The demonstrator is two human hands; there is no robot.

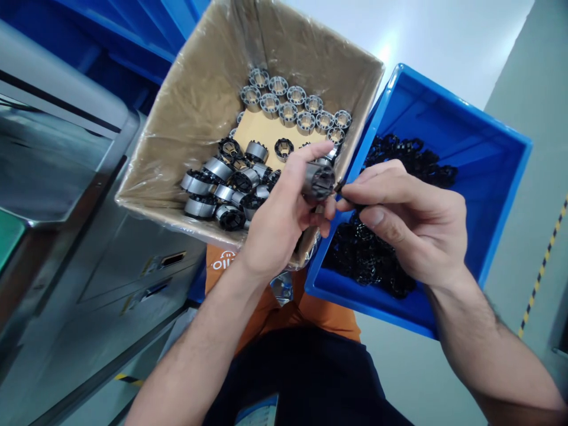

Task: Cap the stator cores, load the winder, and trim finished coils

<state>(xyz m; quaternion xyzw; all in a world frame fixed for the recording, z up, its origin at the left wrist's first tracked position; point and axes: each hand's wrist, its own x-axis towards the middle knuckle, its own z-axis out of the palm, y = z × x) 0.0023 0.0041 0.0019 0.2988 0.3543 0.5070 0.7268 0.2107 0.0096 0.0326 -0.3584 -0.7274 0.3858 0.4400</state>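
Fingers (pixel 306 157) of my left hand (pixel 277 219) are wrapped around a metal cylinder (pixel 318 180), which I hold up over the near corner of the cardboard box (pixel 195 100). Its slotted end is turned toward my right hand (pixel 408 219), I think so that the face is easy to get at. My right thumb and forefinger are pinched narrow on a dark piece (pixel 342 188), too small to make out, with its tip touching the cylinder's end. Both hands hover between the two containers, probably so that each stays within easy reach.

The box is lined with clear plastic. It holds more metal cylinders, some standing in neat rows (pixel 293 106) at the far side and others lying in a loose heap (pixel 222 183) nearer me. Just beside it on my right, a blue bin (pixel 465 136) holds a pile of black plastic rings (pixel 368 254). A grey machine (pixel 66 177) stands at my left.
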